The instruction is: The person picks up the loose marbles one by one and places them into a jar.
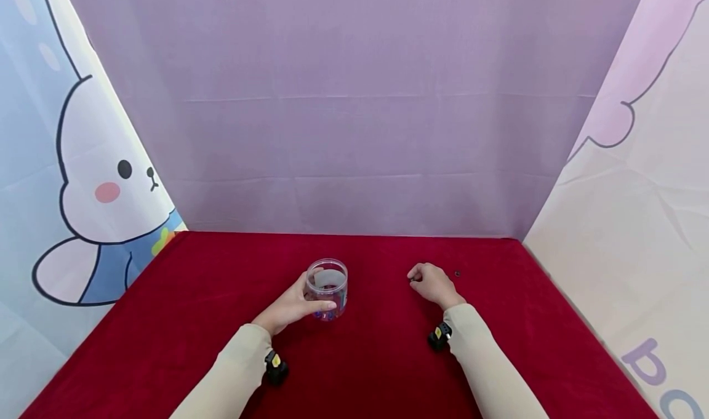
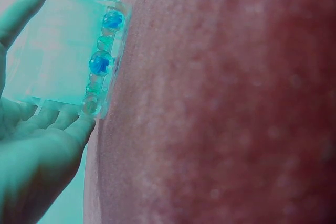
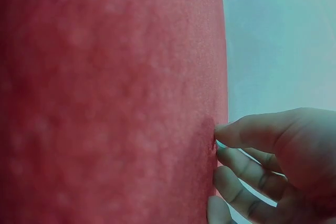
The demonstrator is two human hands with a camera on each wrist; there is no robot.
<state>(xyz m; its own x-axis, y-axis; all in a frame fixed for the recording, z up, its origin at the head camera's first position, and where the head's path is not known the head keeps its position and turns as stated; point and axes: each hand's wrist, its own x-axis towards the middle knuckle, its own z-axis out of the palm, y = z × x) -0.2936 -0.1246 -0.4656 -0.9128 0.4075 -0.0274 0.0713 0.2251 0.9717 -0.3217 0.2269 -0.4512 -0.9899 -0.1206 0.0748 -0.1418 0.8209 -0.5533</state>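
A clear plastic jar [image 1: 327, 290], with no lid on its rim, is held around its side by my left hand [image 1: 293, 305], thumb on the near side. Through the wall in the left wrist view, several glass marbles [image 2: 101, 63] lie along the jar's bottom, some with blue swirls. Off to the right, my right hand [image 1: 434, 283] reaches down to the red cloth. Its thumb and index fingertips pinch a small dark marble [image 1: 412, 279], mostly hidden by the fingers. Another small dark marble [image 1: 457, 273] rests on the cloth just right of that hand.
Red cloth [image 1: 365, 370] covers the table. A plain purple curtain [image 1: 354, 111] rises behind its far edge. Printed cloth panels flank both sides, the left one [image 1: 105, 160] with a cartoon rabbit.
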